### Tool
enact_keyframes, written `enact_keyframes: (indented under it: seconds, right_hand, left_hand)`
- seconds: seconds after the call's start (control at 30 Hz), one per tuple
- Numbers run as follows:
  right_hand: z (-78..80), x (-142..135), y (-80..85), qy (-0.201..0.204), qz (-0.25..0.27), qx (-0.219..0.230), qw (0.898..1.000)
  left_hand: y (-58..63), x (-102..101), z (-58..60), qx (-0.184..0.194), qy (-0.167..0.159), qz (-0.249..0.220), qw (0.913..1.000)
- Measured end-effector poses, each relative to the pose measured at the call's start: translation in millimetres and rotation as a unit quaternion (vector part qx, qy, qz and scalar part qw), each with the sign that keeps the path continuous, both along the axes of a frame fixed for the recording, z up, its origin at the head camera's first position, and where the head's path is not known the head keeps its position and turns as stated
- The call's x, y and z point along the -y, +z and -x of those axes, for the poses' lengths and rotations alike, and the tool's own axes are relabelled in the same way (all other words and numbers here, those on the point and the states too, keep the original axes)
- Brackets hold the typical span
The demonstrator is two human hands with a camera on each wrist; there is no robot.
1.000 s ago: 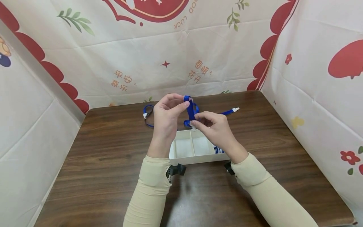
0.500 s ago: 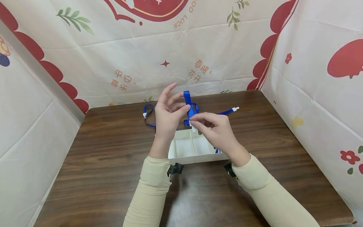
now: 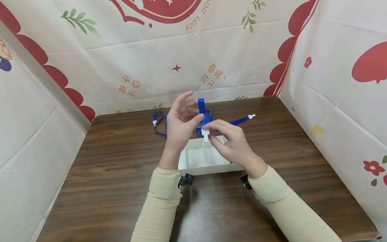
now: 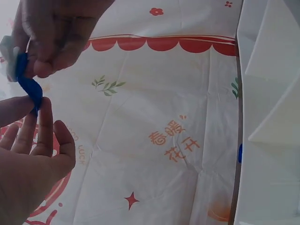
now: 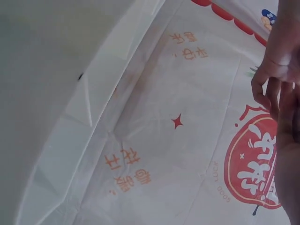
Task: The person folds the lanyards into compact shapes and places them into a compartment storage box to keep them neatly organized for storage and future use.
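Note:
Above the compartment box, a blue lanyard [image 3: 201,106] is held up between both hands, its strap end standing upright. My left hand [image 3: 180,124] pinches the strap between thumb and a finger, its other fingers spread; the left wrist view shows this pinch on the blue strap [image 4: 32,89]. Lower down, my right hand [image 3: 231,138] pinches the lanyard at its white plastic clip [image 3: 206,133], which points downward. In the right wrist view the hands overlap at the right edge and the lanyard is hidden.
Below the hands stands a white divided box [image 3: 211,170], with a bit of blue in its right part. Behind it on the brown table [image 3: 121,161] lie more blue lanyards, one looped at left [image 3: 159,132], one with a white clip [image 3: 250,116] at right.
My left fingers have moved from the strap's top fold and spread, the thumb now lower on the strap. The white clip has come into fuller view by my right fingers.

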State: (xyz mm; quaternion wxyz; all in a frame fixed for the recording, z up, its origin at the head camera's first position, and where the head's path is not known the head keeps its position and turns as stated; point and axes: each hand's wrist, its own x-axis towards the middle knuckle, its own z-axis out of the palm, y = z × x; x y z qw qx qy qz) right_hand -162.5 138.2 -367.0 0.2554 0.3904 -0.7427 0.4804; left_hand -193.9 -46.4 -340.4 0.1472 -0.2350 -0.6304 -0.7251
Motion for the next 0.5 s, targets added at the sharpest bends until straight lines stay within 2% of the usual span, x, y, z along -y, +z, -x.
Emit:
enact_keyframes:
  seconds: [0.2, 0.33, 0.4, 0.5]
  right_hand:
    - [3.7, -3, 3.0, -0.023, 0.001, -0.042, 0.999]
    - [5.7, -4, 7.4, -0.053, 0.007, -0.046, 0.998]
    - [5.9, -4, 10.5, -0.068, 0.011, -0.017, 0.997]
    - [5.4, -6, 16.0, -0.069, 0.034, 0.085, 0.993]
  left_hand:
    - [-4.1, -3, -1.7, -0.031, 0.020, 0.046, 0.9982]
    - [-8.5, -5, -2.0, -0.037, 0.028, 0.065, 0.9968]
    - [-11.7, -6, -2.7, -0.044, 0.026, 0.076, 0.9958]
    - [-16.0, -7, -4.8, -0.057, 0.017, 0.082, 0.9949]
